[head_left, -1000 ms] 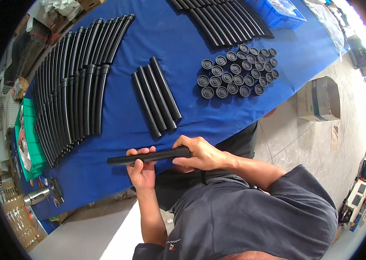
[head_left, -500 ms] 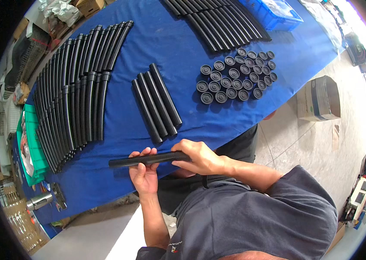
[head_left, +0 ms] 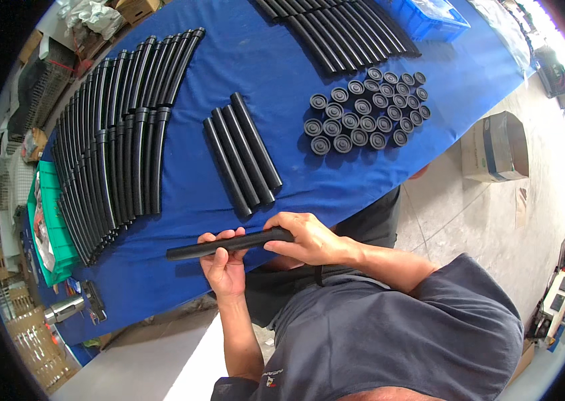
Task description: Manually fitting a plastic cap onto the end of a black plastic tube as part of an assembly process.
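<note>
A black tube (head_left: 250,240) lies nearly level across both hands, just off the near edge of the table, its right end slightly higher. Under its middle is my left hand (head_left: 227,269), palm up, with the fingers behind the tube and the thumb in front. My right hand (head_left: 309,242) wraps round the right end and hides the tip. Beyond my hands, several loose black tubes (head_left: 239,154) rest side by side on the blue cloth. A cluster of round black caps (head_left: 364,107) with ringed faces sits to their right.
Rows of black tubes with collared ends (head_left: 112,140) fill the table's left side. More plain tubes (head_left: 342,37) lie at the far side beside a blue bin (head_left: 433,23). A green tray (head_left: 52,220) stands at the left edge. On the floor at right is a cardboard box (head_left: 489,150).
The right end of the tube has risen slightly, along with my right hand. Both hands keep hold of it. The view has shifted a little.
</note>
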Demonstrator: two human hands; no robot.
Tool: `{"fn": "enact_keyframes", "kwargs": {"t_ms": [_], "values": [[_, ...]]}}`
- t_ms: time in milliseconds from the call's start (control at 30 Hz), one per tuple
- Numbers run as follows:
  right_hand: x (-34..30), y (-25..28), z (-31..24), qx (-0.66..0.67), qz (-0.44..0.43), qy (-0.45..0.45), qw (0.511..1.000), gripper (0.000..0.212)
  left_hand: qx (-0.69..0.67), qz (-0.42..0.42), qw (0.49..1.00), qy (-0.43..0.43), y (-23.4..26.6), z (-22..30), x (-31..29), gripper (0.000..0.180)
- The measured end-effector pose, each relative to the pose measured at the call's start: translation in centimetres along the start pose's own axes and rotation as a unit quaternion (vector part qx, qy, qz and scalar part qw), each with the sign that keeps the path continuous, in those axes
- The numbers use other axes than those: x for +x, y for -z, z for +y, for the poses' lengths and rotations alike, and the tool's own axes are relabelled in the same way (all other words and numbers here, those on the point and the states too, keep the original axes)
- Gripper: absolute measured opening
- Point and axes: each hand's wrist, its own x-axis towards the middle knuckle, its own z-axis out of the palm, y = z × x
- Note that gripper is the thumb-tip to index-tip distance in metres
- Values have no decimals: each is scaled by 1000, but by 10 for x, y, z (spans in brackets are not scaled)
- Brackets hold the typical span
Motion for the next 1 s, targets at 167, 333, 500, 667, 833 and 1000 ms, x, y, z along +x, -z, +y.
{"fn": "enact_keyframes", "kwargs": {"t_ms": [167,333,500,667,833,1000], "values": [[1,4,-10,1,-28,-42,999,34,6,-18,1000,10,-1,3,0,34],[3,1,-9,-74,-1,80,994,33,-37,-8,999,30,4,2,2,38],[6,14,-29,116,-104,-233,960,35,-28,-8,999,20,7,2,0,38],[-1,-2,1,-71,32,122,990,35,-46,13,998,48,2,3,3,37],[-1,5,-17,66,-56,-112,990,30,-18,-5,999,27,2,3,1,35],[-1,1,-10,44,-35,-75,996,29,-12,0,1000,27,2,3,1,36]]}}
